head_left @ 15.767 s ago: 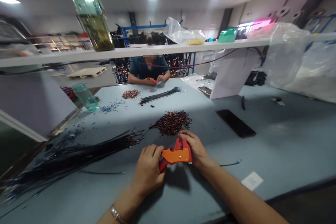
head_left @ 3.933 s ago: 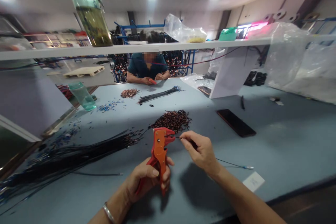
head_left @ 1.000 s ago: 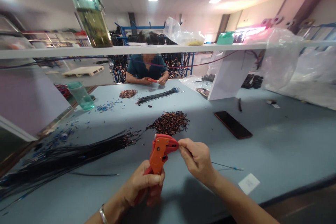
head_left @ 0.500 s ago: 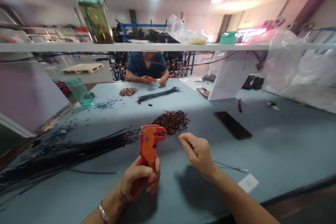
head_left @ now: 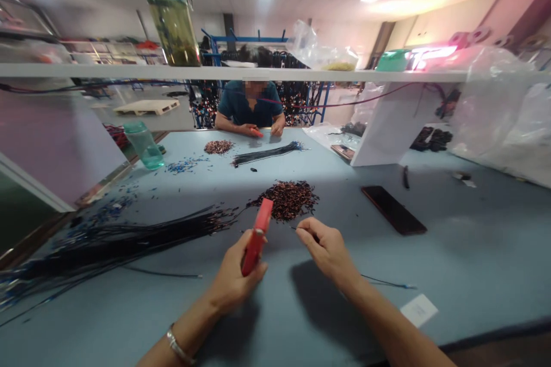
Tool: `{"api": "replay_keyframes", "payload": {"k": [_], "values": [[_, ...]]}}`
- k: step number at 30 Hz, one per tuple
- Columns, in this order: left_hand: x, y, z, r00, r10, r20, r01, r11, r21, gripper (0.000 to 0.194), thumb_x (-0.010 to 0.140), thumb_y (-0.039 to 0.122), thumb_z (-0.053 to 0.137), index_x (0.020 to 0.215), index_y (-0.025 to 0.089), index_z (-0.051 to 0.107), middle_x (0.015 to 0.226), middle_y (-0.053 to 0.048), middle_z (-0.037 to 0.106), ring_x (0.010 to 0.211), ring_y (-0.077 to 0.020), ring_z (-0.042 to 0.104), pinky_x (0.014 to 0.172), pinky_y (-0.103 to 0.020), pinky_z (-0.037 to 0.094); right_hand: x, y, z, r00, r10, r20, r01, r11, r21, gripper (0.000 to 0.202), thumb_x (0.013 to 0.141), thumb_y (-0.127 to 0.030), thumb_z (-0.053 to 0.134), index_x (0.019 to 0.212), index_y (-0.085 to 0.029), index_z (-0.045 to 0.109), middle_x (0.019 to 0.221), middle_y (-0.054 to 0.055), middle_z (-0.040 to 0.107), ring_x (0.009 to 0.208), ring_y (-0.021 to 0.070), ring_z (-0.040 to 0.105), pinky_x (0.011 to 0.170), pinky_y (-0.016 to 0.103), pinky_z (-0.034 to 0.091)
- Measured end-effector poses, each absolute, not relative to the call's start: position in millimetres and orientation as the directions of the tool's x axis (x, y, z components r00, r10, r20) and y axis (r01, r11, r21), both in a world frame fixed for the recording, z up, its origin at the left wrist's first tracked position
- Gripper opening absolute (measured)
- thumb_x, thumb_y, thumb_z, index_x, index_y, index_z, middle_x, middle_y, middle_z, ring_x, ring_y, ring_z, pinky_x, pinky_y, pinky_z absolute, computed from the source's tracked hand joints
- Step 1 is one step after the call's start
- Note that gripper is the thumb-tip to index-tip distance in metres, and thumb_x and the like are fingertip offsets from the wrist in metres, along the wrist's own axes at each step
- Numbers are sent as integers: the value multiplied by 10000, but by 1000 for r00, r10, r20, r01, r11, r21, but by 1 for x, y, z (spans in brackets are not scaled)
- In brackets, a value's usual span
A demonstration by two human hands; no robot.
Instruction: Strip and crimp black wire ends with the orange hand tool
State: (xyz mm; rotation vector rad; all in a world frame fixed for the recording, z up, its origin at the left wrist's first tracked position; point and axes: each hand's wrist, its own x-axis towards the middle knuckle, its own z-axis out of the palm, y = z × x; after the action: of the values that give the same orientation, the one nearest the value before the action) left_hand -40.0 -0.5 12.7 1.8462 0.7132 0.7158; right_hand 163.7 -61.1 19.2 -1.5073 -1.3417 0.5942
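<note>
left hand [head_left: 235, 278] wrapped around the handles of a red wire stripper [head_left: 257, 236], tool seen edge-on and tipped up toward 1 o'clock, its head just short of the pile of copper-brown scraps [head_left: 286, 199]. right hand [head_left: 325, 249] at 3 o'clock of the tool, thumb and forefinger pinched narrow on one thin black wire [head_left: 379, 281] — the near tip poking out toward 9 o'clock, the rest trailing off behind the wrist toward 4 o'clock across the blue table [head_left: 473, 241]. wire tip and stripper head apart, not engaged; cannot tell from this angle whether the tip is already bare.

judging by how things lie: a good heap of scraps at 12 o'clock, so plenty of ends seemingly dealt with — yet a long bundle of black wires [head_left: 129, 241] lying out toward 9 o'clock, so probably a lot left. blue bits [head_left: 183, 166] scattered farther off at 11 o'clock, beside a green cup [head_left: 144, 145].

across the table at 12 o'clock, another person [head_left: 252, 109] seated with a smaller wire bundle [head_left: 267, 153] and a small scrap pile [head_left: 218, 147]. dark phone [head_left: 394, 209] flat at 2 o'clock, white slip [head_left: 418, 309] near the table edge at 4 o'clock.
</note>
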Motion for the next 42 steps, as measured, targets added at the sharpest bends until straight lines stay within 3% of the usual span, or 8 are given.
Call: {"api": "replay_keyframes", "payload": {"k": [5, 11, 19, 33, 42], "values": [[-34, -5, 8, 626, 715, 311, 343, -611, 713, 338, 707, 211, 561, 1034, 177, 480, 936, -52, 581, 805, -203, 535, 745, -324, 421, 156, -58, 13, 181, 982, -55, -19, -52, -998, 218, 798, -379, 564, 703, -188, 520, 579, -68, 367, 503, 87, 277, 470, 202, 249], [-31, -7, -2, 662, 647, 379, 435, -743, 508, 345, 637, 133, 536, 978, 168, 495, 904, -89, 575, 803, -237, 520, 732, -367, 416, 146, -61, 12, 97, 995, -38, -207, -18, -978, 255, 709, -375, 716, 675, -166, 575, 632, -40, 515, 554, 91, 396, 531, 202, 349], [-30, -9, -1, 672, 635, 381, 478, -765, 431, 370, 585, 107, 521, 948, 169, 493, 879, -88, 565, 795, -244, 504, 716, -374, 400, 146, -64, 8, 61, 997, -37, -166, -27, -986, 279, 639, -368, 790, 633, -153, 612, 614, -27, 583, 564, 104, 487, 570, 218, 419], [-31, -8, -3, 673, 634, 380, 466, -763, 447, 414, 561, 88, 522, 961, 183, 475, 883, -79, 567, 787, -237, 510, 709, -365, 404, 146, -65, 8, 48, 999, 18, -77, 22, -997, 271, 664, -402, 773, 665, -145, 686, 623, -11, 655, 584, 133, 566, 611, 234, 479], [-32, -7, -3, 680, 625, 383, 458, -770, 443, 402, 536, 92, 511, 925, 192, 482, 857, -78, 594, 763, -233, 528, 688, -353, 409, 146, -65, 12, 23, 999, 37, -60, 38, -997, 207, 691, -341, 746, 676, -138, 709, 635, -4, 658, 596, 136, 567, 610, 236, 478]]}}
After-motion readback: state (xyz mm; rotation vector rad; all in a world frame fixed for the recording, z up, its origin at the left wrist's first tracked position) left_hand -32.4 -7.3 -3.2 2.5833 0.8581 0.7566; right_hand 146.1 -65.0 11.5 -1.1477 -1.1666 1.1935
